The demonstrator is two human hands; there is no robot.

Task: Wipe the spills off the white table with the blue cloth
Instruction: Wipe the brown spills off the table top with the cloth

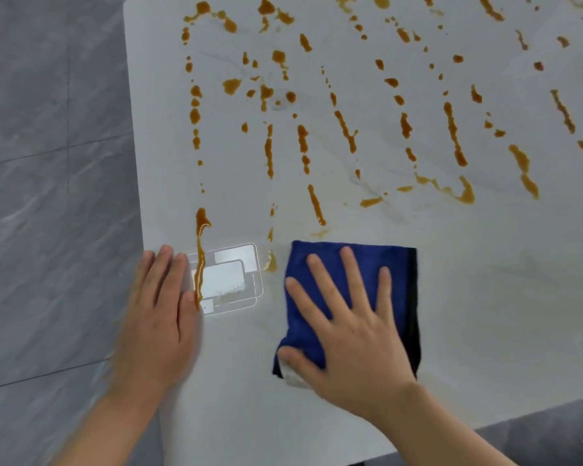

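On white table (485, 314) over grey floor (48, 163), orange spills (453, 136), both hands flat, right hand (354, 327) pressing blue cloth (401, 280)

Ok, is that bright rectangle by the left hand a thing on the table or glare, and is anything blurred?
Head view: the rectangle looks like a ceiling light reflected in the glossy table, not an object; an orange streak runs across it. Head view: the left hand is motion-smeared; the right hand, flat on the blue cloth, is sharper.
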